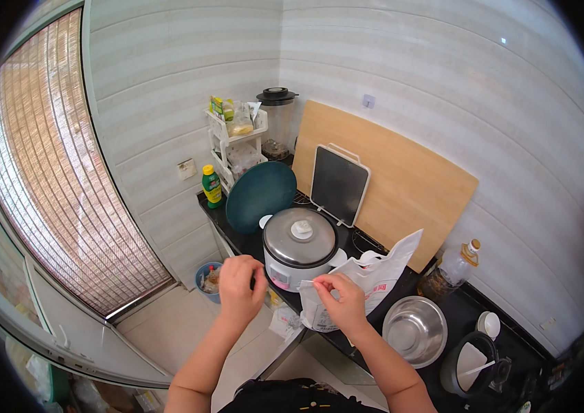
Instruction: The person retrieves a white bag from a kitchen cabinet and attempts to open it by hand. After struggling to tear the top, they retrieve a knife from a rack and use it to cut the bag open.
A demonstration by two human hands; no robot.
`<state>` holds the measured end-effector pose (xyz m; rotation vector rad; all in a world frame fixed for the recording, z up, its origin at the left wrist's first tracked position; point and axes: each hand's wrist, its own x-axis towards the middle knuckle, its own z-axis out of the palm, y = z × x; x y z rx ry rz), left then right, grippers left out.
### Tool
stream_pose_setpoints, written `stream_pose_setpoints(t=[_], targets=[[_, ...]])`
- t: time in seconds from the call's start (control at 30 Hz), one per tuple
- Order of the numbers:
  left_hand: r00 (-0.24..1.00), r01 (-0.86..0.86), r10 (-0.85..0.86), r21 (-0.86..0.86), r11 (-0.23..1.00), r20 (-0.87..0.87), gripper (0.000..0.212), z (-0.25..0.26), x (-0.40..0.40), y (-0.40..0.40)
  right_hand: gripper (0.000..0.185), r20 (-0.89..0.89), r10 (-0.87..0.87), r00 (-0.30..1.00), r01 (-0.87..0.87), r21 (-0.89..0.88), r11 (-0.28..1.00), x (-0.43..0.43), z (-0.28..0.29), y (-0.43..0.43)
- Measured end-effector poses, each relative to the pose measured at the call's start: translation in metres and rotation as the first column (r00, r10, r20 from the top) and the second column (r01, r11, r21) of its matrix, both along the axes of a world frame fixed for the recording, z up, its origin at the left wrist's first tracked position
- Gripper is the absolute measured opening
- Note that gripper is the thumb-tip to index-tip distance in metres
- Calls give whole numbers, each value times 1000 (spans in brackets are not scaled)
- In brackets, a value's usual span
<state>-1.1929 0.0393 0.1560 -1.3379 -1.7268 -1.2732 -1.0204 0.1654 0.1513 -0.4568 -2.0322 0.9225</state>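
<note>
My right hand (pixel 341 299) pinches the edge of a white plastic bag (pixel 379 276) with red and dark print. The bag stands on the black counter, its top corner sticking up. To the left, my left hand (pixel 243 284) is raised with curled fingers in front of a white rice cooker (pixel 279 271); whether anything thin is between those fingers cannot be seen. A metal lid (pixel 299 248) covers the cooker. Right of the bag is a steel bowl (pixel 415 332).
A green round lid (pixel 261 196), a dark cutting board (pixel 340 186) and a large wooden board (pixel 400 180) lean at the back. A glass bottle (pixel 447 271) and a dark pot (pixel 470 364) stand right. Below left is a blue bin (pixel 208 294) on the floor.
</note>
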Motion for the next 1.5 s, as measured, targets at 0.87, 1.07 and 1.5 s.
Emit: stream_pose_setpoints(t=[0.87, 1.07, 1.5], targets=[[878, 430, -417, -3, 903, 235, 19, -11, 47, 14, 12, -23, -51, 998, 53, 72, 996, 2, -9, -11], [882, 403, -394, 19, 915, 260, 20, -17, 49, 17, 14, 15, -111, 994, 109, 119, 987, 1, -7, -15], [870, 420, -416, 47, 907, 264, 19, -24, 50, 23, 13, 156, -128, 979, 104, 154, 983, 27, -2, -19]])
